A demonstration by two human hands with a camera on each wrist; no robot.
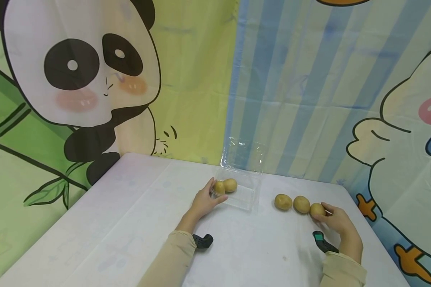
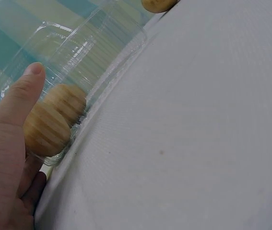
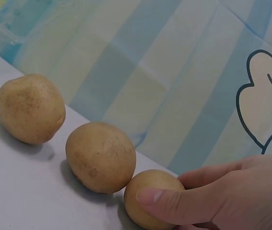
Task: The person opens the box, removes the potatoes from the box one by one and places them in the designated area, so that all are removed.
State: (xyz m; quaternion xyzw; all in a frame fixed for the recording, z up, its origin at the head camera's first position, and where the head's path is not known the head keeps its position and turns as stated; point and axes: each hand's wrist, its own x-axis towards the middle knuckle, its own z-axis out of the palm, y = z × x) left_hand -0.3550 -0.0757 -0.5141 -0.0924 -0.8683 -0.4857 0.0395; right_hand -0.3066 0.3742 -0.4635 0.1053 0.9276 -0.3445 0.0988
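At the right of the head view, your right hand [image 1: 341,224] pinches the end potato [image 1: 316,209] from its free side, fingers narrowed, likely because two loose potatoes [image 1: 301,204] line up leftward. At centre, your left hand [image 1: 202,203] grips the clear container [image 1: 245,196], seemingly steadying it around two inside potatoes [image 1: 231,185]; both arms [image 1: 169,257] reach across the counter [image 1: 244,247].

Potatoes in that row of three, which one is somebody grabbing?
The rightmost potato, at the far right end of the row. The right hand grips it, while no hand touches the middle potato or the leftmost potato.
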